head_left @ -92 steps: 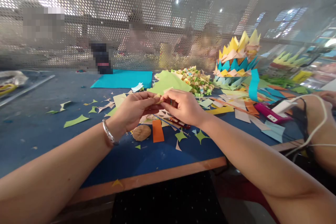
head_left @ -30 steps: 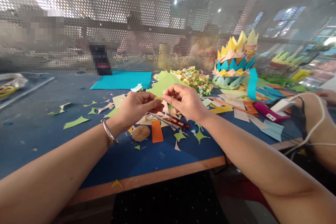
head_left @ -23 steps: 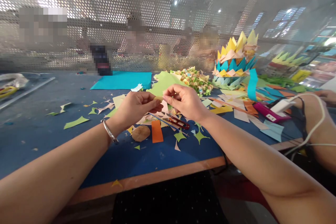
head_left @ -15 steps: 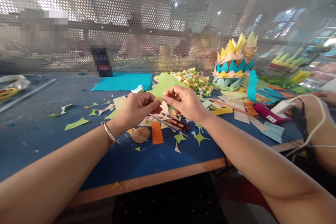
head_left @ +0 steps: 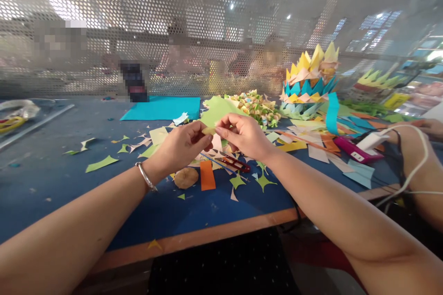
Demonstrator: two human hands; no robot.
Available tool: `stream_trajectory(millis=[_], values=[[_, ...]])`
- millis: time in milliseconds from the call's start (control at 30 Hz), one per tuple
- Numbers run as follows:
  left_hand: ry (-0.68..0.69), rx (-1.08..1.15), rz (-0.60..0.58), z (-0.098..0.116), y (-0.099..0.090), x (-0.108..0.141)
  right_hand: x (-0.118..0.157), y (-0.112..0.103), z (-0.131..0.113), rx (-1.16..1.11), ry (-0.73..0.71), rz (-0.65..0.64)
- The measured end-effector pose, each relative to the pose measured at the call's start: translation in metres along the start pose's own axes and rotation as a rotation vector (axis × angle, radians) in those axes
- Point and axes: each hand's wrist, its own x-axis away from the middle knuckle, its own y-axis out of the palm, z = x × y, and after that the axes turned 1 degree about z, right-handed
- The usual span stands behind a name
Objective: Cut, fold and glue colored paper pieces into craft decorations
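Observation:
A small pale yellow piece of paper (head_left: 208, 131) is pinched between my two hands above the table. My left hand (head_left: 185, 143), below a silver bangle (head_left: 145, 176), closes on its left side. On the other side, the fingertips of my right hand (head_left: 244, 134) grip the paper's right end. Beneath them lie red-handled snips (head_left: 237, 163), a thin blue stick (head_left: 214, 160), an orange paper strip (head_left: 207, 175) and a round tan lump (head_left: 186, 178). Green star-shaped offcuts (head_left: 265, 181) are scattered to the right.
Turquoise paper (head_left: 162, 108) lies behind my hands, beside a heap of small folded paper pieces (head_left: 258, 107). Layered paper crowns (head_left: 308, 83) stand at right. A magenta device (head_left: 356, 151) with white cables sits near another person's arm (head_left: 420, 156). Perforated metal (head_left: 214, 0) rises behind the table.
My left hand has shifted slightly and its fingers have moved, so more of the yellow paper shows. The right hand stays almost in the same place.

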Motion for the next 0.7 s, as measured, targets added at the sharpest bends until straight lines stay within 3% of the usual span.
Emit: stream_trajectory(millis=[233, 367, 433, 700], values=[[-0.052, -0.030, -0.101, 0.002, -0.009, -0.004, 0.001, 0.001, 0.003, 0.054, -0.002, 0.001], [-0.114, -0.289, -0.203, -0.005, -0.026, -0.009, 0.000, -0.003, 0.004, 0.108, -0.003, 0.014], [-0.129, -0.380, -0.308, -0.008, -0.035, -0.010, 0.000, -0.005, 0.004, 0.167, 0.007, 0.001], [-0.197, -0.479, -0.485, -0.001, -0.047, -0.005, -0.001, -0.003, 0.002, 0.310, 0.088, -0.221]])
